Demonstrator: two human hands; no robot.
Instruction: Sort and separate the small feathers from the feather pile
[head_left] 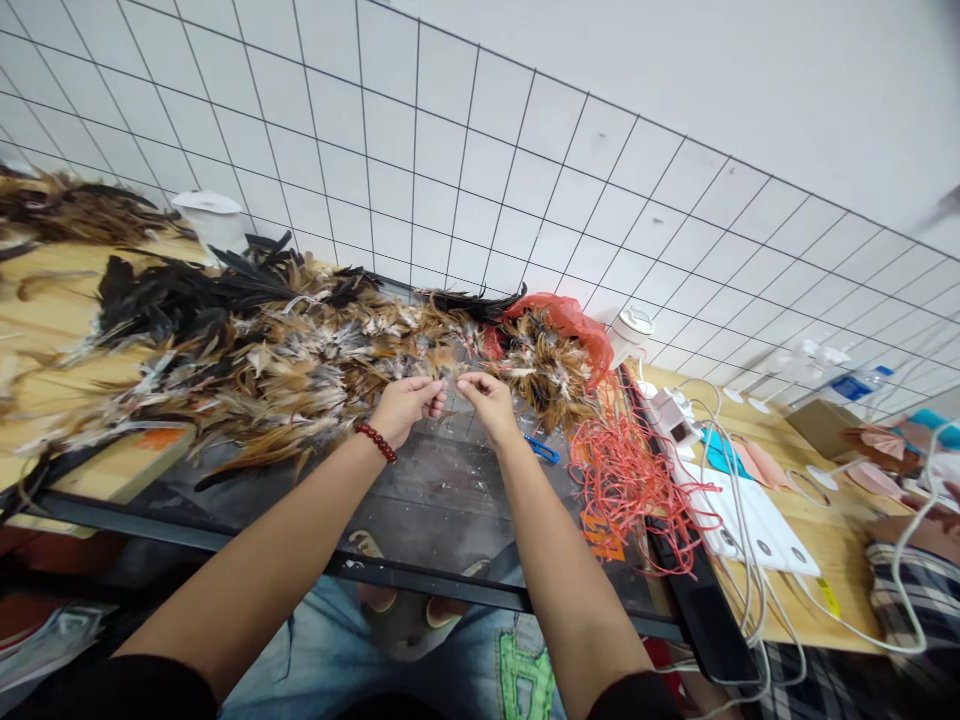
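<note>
My left hand [411, 405], with a red bead bracelet above its wrist, is closed with thumb and forefinger pinched. My right hand [487, 398] is pinched close beside it, fingertips almost meeting. Something small and pale brown, like a feather, shows at the fingertips, but I cannot make out which hand holds it. Behind the hands spreads a long heap of brown and white feathers [300, 365], with black feathers [169, 305] at its left. More brown feathers [551, 365] lie by a red plastic bag [574, 325].
A blue cutter [542, 450] lies right of my right hand, near tangled red string [630, 480]. White cables and a power strip [671, 415] run along the right. A wire grid [450, 140] stands behind. Another person's plaid sleeve [907, 590] is at the right edge.
</note>
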